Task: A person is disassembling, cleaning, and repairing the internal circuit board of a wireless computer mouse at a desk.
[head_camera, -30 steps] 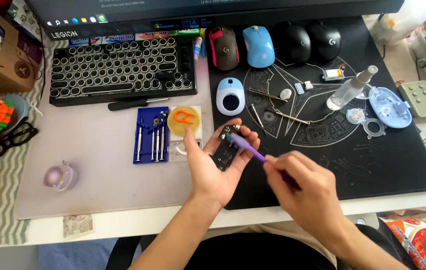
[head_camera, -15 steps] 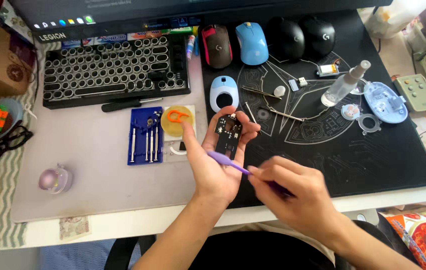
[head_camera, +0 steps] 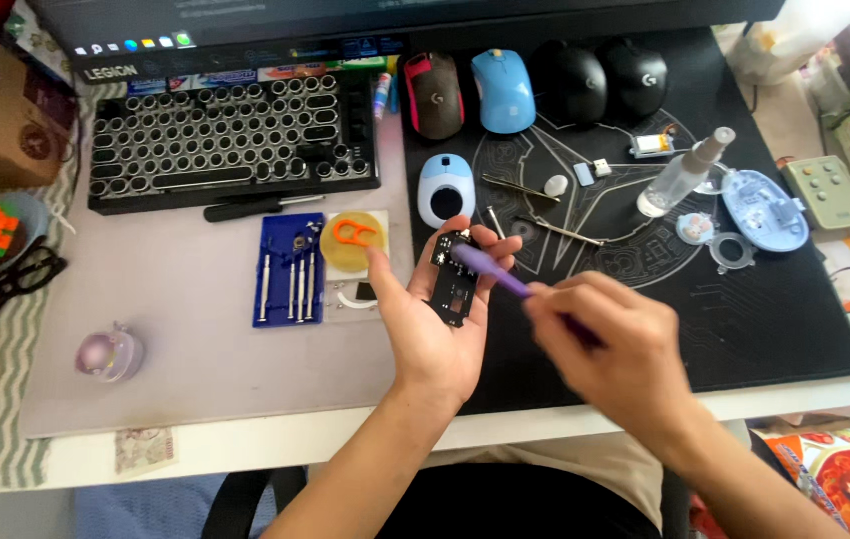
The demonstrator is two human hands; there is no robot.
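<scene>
My left hand (head_camera: pixel 435 319) lies palm up over the desk's front edge and holds a small black circuit board (head_camera: pixel 455 277) between thumb and fingers. My right hand (head_camera: pixel 609 349) grips a purple tool (head_camera: pixel 490 269), blurred, whose tip rests on the top of the board. Just beyond the board stands a light blue mouse shell (head_camera: pixel 444 188) with a dark opening. A blue tray of small screwdrivers (head_camera: pixel 288 269) lies left of my left hand, with an orange plastic tool (head_camera: pixel 353 235) on a round yellow pad beside it.
A black desk mat (head_camera: pixel 744 319) carries several mice (head_camera: pixel 535 85) at the back, a clear spray bottle (head_camera: pixel 684 175), an opened pale blue mouse base (head_camera: pixel 764 210), tweezers and small parts. A black round-key keyboard (head_camera: pixel 230 140) sits back left. Glasses (head_camera: pixel 0 284) lie far left.
My left hand has tilted the circuit board a little. The purple tool has swung from the board's lower edge up onto its top end.
</scene>
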